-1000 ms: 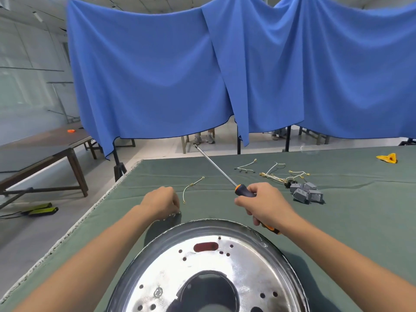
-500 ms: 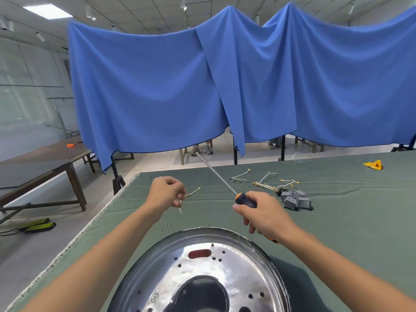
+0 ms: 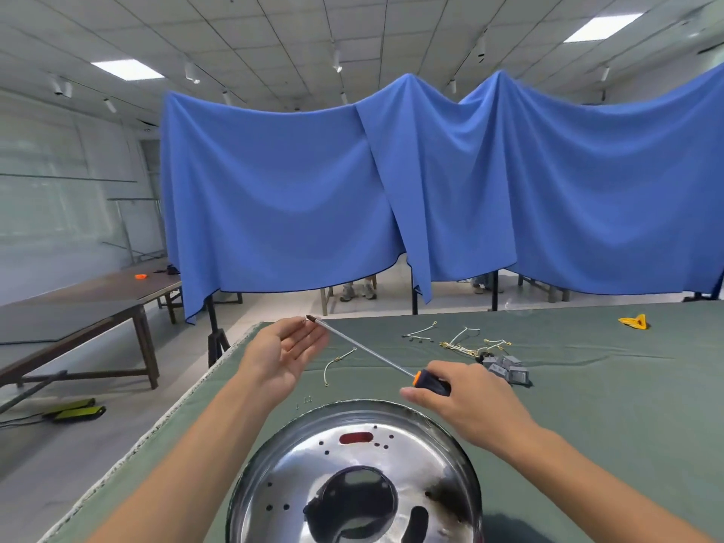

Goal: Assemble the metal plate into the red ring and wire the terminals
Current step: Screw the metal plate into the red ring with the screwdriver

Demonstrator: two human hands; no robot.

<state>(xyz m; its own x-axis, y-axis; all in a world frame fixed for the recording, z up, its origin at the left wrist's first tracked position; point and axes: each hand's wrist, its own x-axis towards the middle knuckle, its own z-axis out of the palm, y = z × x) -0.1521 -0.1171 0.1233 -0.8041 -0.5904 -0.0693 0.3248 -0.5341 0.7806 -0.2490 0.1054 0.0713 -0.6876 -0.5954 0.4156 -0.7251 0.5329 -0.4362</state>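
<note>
A shiny round metal plate with holes lies on the green cloth just in front of me. Red shows through its slot. My right hand grips the orange-and-black handle of a long screwdriver, whose shaft points up and left. My left hand is raised palm up with its fingers spread, the fingertips at the screwdriver's tip. A tiny dark speck sits by the tip; I cannot tell what it is. One short wire with ring ends lies under the shaft.
Further wires and several grey terminal blocks lie to the right. Tiny screws rest near the plate's far rim. A yellow piece lies at the far right. The table's left edge drops to the floor.
My left hand rose from the cloth, opened palm up and reached the screwdriver's tip. The right hand swung the shaft lower and to the left. The view tilted upward.
</note>
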